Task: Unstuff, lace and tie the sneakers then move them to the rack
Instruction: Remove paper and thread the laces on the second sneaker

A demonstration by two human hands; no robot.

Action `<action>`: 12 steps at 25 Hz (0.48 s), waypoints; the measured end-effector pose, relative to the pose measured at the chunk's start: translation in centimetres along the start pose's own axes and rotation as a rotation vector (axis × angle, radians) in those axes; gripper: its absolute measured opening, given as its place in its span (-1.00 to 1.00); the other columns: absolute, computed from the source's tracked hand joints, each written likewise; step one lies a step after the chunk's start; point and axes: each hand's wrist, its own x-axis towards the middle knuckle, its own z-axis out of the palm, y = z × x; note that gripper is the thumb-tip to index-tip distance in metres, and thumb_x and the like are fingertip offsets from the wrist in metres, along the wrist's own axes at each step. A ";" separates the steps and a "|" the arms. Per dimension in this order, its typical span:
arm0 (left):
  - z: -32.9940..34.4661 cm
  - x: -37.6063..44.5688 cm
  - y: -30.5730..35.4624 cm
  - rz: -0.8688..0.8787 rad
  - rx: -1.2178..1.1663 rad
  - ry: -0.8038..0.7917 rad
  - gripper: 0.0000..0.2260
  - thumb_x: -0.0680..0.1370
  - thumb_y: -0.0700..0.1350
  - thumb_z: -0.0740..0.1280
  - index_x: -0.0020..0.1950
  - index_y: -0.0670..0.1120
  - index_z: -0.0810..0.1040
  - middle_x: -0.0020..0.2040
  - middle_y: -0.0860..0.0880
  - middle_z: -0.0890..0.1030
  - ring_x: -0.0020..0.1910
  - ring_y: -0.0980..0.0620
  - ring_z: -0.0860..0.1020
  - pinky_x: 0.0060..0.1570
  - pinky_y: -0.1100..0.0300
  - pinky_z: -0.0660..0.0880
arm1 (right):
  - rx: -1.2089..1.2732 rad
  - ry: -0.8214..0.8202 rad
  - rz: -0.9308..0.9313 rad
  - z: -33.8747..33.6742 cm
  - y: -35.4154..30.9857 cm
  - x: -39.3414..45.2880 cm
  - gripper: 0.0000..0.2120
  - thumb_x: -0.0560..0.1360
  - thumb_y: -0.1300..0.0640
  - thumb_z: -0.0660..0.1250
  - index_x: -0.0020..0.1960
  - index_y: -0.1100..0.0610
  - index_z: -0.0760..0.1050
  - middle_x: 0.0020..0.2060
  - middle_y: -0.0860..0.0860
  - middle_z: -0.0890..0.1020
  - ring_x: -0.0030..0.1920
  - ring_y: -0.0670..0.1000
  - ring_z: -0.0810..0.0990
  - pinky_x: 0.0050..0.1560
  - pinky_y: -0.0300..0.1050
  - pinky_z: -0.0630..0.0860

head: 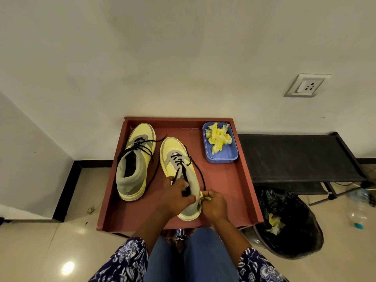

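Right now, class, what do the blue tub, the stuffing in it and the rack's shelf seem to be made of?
Blue tub: probably plastic, with smooth moulded walls and rounded corners.
Yellow stuffing: thin paper or tissue, judging by its crumpled folds.
Rack shelf: seemingly black fabric stretched over a dark frame, matte and slightly sagging.

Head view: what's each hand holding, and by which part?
Left hand grips the right-hand sneaker at its collar, by the opening. Right hand pinches a yellow paper scrap at the sneaker's heel edge.

One head-worn wide-angle camera looks forward and steeply down, close above the red tray, facing the wall.
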 end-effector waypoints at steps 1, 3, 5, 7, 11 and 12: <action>0.0 0.0 0.3 -0.005 0.044 -0.007 -0.65 0.42 -0.04 0.43 0.14 -0.14 0.49 0.32 -0.15 0.26 0.27 0.01 0.29 0.21 0.24 0.31 | -0.007 0.001 0.005 0.0 0.0 0.0 -0.74 0.42 0.42 0.22 -0.03 0.21 0.61 -0.22 0.01 0.60 -0.21 -0.04 0.53 -0.44 -0.51 0.38; 0.0 0.1 1.1 -0.006 0.131 -0.032 -0.72 0.44 -0.05 0.39 0.01 -0.23 0.54 0.22 -0.20 0.40 0.35 -0.09 0.22 0.25 0.11 0.33 | -0.023 -0.002 0.009 0.0 0.1 0.2 -0.74 0.41 0.42 0.23 -0.03 0.21 0.61 -0.21 0.02 0.61 -0.20 -0.04 0.54 -0.43 -0.49 0.37; -0.1 0.2 1.6 -0.015 0.172 -0.060 -0.70 0.44 -0.02 0.37 -0.06 -0.27 0.56 0.08 -0.17 0.49 0.33 -0.11 0.21 0.21 0.07 0.35 | -0.025 -0.006 0.010 0.0 0.1 0.4 -0.74 0.41 0.42 0.24 -0.04 0.21 0.62 -0.19 0.05 0.63 -0.19 -0.02 0.54 -0.39 -0.45 0.38; 0.0 0.4 1.6 -0.028 0.178 -0.067 -0.69 0.44 0.00 0.37 -0.06 -0.26 0.57 0.01 -0.12 0.47 0.31 -0.09 0.21 0.18 0.10 0.36 | -0.028 -0.003 0.010 0.1 0.2 0.6 -0.76 0.40 0.41 0.25 -0.06 0.21 0.63 -0.16 0.09 0.66 -0.19 -0.01 0.54 -0.29 -0.30 0.42; -0.1 0.7 1.6 -0.079 0.135 -0.044 -0.73 0.40 -0.02 0.41 -0.08 -0.22 0.59 0.06 -0.08 0.36 0.31 -0.06 0.23 0.18 0.12 0.38 | -0.007 0.008 0.016 0.3 0.3 0.9 -0.75 0.39 0.42 0.24 -0.08 0.22 0.64 -0.18 0.10 0.66 -0.19 0.00 0.54 -0.20 -0.23 0.42; -0.2 0.8 1.6 -0.096 0.122 -0.050 -0.74 0.40 -0.02 0.42 -0.09 -0.21 0.59 0.09 -0.10 0.36 0.31 -0.04 0.22 0.17 0.13 0.38 | 0.003 0.016 0.019 0.4 0.3 1.1 -0.75 0.39 0.42 0.24 -0.08 0.21 0.64 -0.19 0.09 0.65 -0.18 0.01 0.54 -0.18 -0.22 0.43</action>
